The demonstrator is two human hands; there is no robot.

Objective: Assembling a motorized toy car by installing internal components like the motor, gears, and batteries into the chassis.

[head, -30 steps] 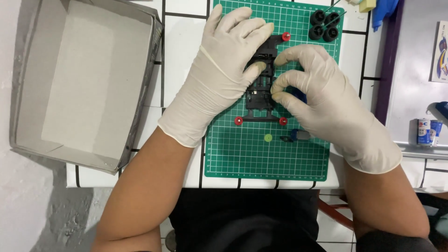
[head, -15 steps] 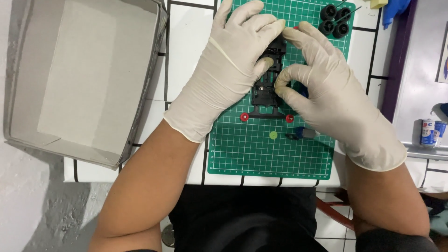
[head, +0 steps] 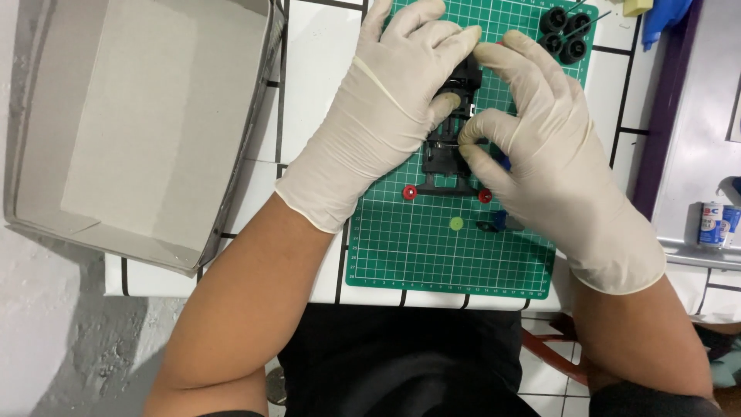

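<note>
Surface: white tabletop point(head: 316, 69) with black grid lines is lying under both hands, and a green cutting mat point(head: 432, 255) with a pale grid is sitting on it directly beneath them.
Left hand: left hand point(head: 378, 123), in a cream glove, is reaching over the mat from the left, its fingers curling down onto the upper end of the chassis and its thumb pressing against the chassis side, so it is gripping the piece.
Right hand: right hand point(head: 548, 170), gloved the same, is coming in from the right; its index finger and thumb are pinching together at the middle of the chassis, closed on something too small to make out.
Held thing: small black toy-car chassis point(head: 448, 158) is lying on the mat between the two hands, mostly covered by the fingers.
Axle ends: two red hubs point(head: 410, 191) are showing at the near end of the chassis, one just below each hand.
Loose parts: a small yellow-green gear point(head: 456, 223) is lying on the mat just below the hands, and a blue and black part point(head: 498, 223) is sitting beside the right wrist.
Wheels: four black wheels point(head: 565, 35) are clustering beyond the right hand's fingertips.
Box: open grey cardboard box point(head: 154, 131) is standing well to the left of the left hand.
</note>
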